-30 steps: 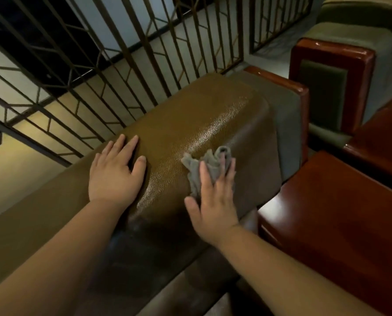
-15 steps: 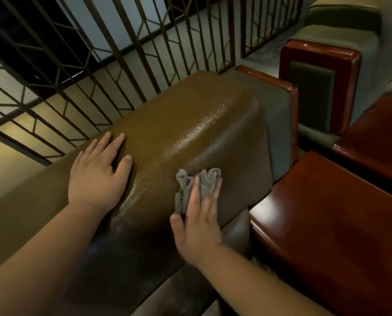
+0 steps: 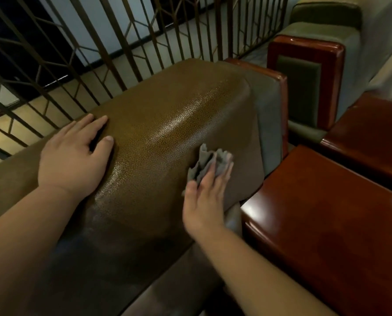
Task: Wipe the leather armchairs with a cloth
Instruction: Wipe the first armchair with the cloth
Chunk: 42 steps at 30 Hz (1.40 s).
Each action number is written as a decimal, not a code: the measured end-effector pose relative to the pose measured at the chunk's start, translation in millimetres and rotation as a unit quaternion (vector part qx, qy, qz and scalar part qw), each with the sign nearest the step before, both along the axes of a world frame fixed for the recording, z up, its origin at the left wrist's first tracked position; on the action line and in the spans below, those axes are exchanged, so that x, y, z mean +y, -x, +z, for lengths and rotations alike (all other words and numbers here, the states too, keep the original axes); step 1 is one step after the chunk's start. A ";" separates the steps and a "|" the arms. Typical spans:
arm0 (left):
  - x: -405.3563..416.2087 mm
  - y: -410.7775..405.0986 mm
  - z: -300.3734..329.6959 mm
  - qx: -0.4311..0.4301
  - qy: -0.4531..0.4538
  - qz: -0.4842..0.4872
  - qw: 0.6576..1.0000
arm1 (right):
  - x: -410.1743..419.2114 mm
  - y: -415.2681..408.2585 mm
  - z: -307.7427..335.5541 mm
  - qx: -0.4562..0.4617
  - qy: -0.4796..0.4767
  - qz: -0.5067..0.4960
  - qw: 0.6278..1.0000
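Behind the chair on the left stands a metal railing (image 3: 81,53) of dark bars, with a pale floor below it.

The left hand (image 3: 73,156) lies flat on the rounded top of the brown leather backrest (image 3: 167,124), fingers straight and slightly spread, gripping nothing. It seems to steady the person rather than do any wiping.

To its right, the right hand (image 3: 204,201) presses a crumpled grey cloth (image 3: 209,161) against the near face of that backrest, close to its right end. The fingers lie extended over the cloth rather than curled round it, so the cloth is pinned to the leather under them, with bunched folds sticking out above the fingertips.

Right of the backrest come the chair's grey-green side panel (image 3: 268,124) with its glossy wooden trim, then a polished red-brown side table (image 3: 327,220), and beyond it a second armchair (image 3: 316,65) in green leather with a wooden arm frame.

The step in hand looks like wiping the backrest of the first armchair, near its right edge. The next stroke calls for keeping flat pressure on the cloth so it does not slip out, then covering the leather still left on this chair. The second armchair appears still to be done.
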<state>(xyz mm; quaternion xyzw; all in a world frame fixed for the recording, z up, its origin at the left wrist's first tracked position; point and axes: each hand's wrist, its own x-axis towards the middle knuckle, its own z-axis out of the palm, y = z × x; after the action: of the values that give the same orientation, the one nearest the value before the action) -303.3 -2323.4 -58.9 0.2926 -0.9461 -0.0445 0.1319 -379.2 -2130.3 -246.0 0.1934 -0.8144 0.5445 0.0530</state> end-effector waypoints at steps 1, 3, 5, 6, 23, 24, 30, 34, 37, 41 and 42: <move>0.0 -0.2 -1.8 0.006 0.005 -0.002 1.000 | 5.6 25.7 -2.4 0.019 0.016 -0.024 0.999; -0.2 -1.3 -6.6 0.020 0.014 -0.004 1.000 | 19.6 82.2 4.0 -0.004 0.040 -0.082 0.996; 0.0 -1.3 -8.9 0.037 0.019 -0.003 0.999 | 30.7 113.6 8.8 -0.082 0.036 -0.109 0.990; -0.4 -0.9 -8.0 0.042 0.018 -0.001 0.999 | 30.1 111.3 7.5 -0.105 0.030 -0.107 0.988; 72.2 56.3 10.6 -0.136 0.042 -0.123 0.982 | 12.6 52.2 33.5 -0.024 0.018 -0.033 0.999; 82.6 74.8 9.2 -0.144 0.056 -0.140 0.978 | 7.8 38.2 25.4 -0.009 0.009 -0.043 0.999; 102.0 114.4 -34.4 -0.093 0.245 -0.133 0.956 | 12.1 20.4 -29.9 0.072 -0.032 -0.003 0.997; 90.0 111.2 -43.3 -0.077 0.317 -0.197 0.924 | 19.7 123.0 5.8 0.025 0.064 -0.107 0.992; 95.3 113.8 -44.5 -0.078 0.330 -0.219 0.915 | 27.0 138.5 -2.9 0.023 0.075 -0.117 0.990; 95.9 116.5 -41.8 -0.072 0.319 -0.209 0.922 | 31.7 42.1 -69.2 -0.052 0.083 -0.070 0.993; 95.0 116.0 -43.8 -0.070 0.322 -0.206 0.921 | 36.2 26.7 -83.2 -0.079 0.072 -0.060 0.992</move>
<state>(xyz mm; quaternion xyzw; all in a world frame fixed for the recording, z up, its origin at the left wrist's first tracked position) -419.3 -2228.4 -102.6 0.0351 -0.9556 0.2569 0.1403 -405.9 -2094.1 -329.2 0.0960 -0.7852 0.6107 0.0347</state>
